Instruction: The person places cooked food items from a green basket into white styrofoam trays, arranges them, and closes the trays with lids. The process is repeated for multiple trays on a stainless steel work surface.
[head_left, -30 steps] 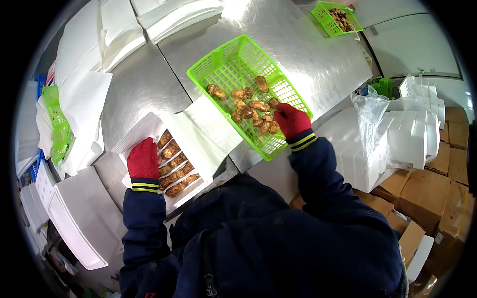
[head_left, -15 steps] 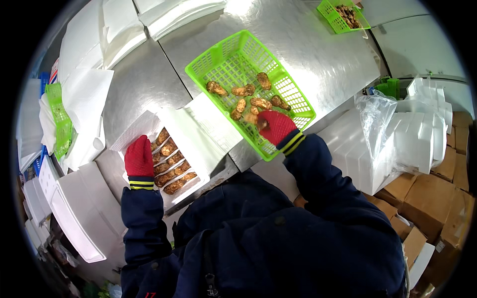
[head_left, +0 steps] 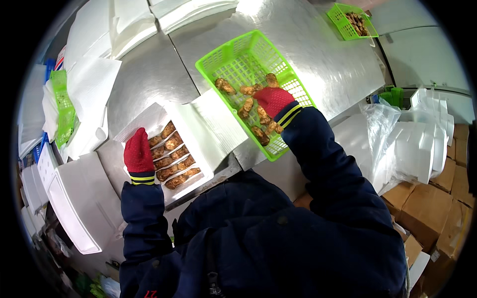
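Note:
My right hand [head_left: 272, 102], in a red dotted glove, reaches into a green plastic basket [head_left: 222, 53] from the near right side. Its fingers curl down among several knobby brown mushrooms [head_left: 225, 86], and the glove hides whatever is under the fingertips. One mushroom [head_left: 260, 135] lies apart near the basket's close end. To the left, my gloved left hand [head_left: 139, 153] is closed at the left side of a white foam box [head_left: 198, 181], its fingertips partly hidden. Inside the box, mushrooms [head_left: 174, 141] lie in rows between white strips. A white sheet [head_left: 218, 124] drapes over the box's right side.
The metal table [head_left: 318, 59] carries stacked white sheets [head_left: 129, 30] at the far left and another green basket [head_left: 348, 22] of brown pieces at the far right. White foam boxes [head_left: 84, 198] stand left of me. Foam boxes, clear plastic film [head_left: 380, 119] and cartons [head_left: 425, 208] lie to the right.
My right hand has moved farther into the basket, away from its near end. A mushroom near that end now shows uncovered. My left hand stays by the foam box.

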{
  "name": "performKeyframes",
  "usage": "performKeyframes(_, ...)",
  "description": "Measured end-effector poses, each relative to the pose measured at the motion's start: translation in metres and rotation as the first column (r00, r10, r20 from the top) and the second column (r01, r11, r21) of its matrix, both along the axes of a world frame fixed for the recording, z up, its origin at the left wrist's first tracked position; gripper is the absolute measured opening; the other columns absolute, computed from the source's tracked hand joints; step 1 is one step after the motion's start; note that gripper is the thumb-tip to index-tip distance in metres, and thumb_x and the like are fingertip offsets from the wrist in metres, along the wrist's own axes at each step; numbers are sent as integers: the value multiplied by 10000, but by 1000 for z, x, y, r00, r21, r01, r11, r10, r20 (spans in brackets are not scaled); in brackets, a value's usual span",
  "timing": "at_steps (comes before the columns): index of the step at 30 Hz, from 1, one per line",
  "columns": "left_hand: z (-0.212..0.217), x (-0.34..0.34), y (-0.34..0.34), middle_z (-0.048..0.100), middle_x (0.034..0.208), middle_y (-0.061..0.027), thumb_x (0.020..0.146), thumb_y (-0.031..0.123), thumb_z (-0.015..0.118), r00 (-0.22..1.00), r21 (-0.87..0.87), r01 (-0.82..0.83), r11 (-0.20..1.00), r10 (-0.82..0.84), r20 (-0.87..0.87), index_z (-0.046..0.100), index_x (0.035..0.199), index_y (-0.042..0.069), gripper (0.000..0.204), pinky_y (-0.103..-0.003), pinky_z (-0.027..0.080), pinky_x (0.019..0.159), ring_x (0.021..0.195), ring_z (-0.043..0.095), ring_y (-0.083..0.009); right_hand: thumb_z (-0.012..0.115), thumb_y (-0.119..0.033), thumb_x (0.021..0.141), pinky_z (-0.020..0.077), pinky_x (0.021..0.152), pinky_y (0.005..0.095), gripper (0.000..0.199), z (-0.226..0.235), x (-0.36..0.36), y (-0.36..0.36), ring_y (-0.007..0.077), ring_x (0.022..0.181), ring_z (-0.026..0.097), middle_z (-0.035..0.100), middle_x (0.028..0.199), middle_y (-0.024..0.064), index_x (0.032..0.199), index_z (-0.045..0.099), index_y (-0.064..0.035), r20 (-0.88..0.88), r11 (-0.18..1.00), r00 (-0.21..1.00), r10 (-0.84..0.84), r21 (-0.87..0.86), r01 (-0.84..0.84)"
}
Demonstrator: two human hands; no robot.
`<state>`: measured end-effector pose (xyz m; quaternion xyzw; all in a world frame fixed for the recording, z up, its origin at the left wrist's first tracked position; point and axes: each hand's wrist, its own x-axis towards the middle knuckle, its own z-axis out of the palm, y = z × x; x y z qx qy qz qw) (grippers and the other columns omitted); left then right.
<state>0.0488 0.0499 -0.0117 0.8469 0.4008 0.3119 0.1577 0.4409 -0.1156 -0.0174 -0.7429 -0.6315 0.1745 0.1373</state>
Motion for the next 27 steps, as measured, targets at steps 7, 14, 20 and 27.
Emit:
performKeyframes(7,-2,-4,-1,671,960,-166,834,22,633,991,-20,-31,999,33,131,662,1049,29,217,-357,504,791,883,648,-304,676,-288,730,483,822,448,404,-24,-49,-18,354,959,603,627,1012,189,1027,553,-43,274,978,953,-129,-125,169)
performKeyframes(14,18,-19,-11,676,853,-138,816,-5,636,990,96,-123,988,115,80,678,977,39,172,-380,512,772,822,660,-292,680,-163,723,495,701,460,289,51,-86,20,357,786,612,650,870,130,988,593,-89,-72,963,991,-115,236,129)
performKeyframes(20,-2,-19,-17,585,1223,-48,752,148,606,814,44,-79,996,90,-575,615,1117,139,365,-593,233,1048,1225,477,-235,649,-81,723,472,677,420,313,69,-213,112,333,792,562,638,922,89,1031,590,-85,-103,887,917,384,318,-336)
performKeyframes(27,-8,-22,-22,632,1106,-74,772,134,560,909,47,-60,997,74,-410,658,988,109,239,-566,268,1051,1109,544,-257,653,-179,717,487,814,427,365,12,-234,132,305,975,578,609,1082,96,1064,614,-73,231,787,897,378,430,-442)
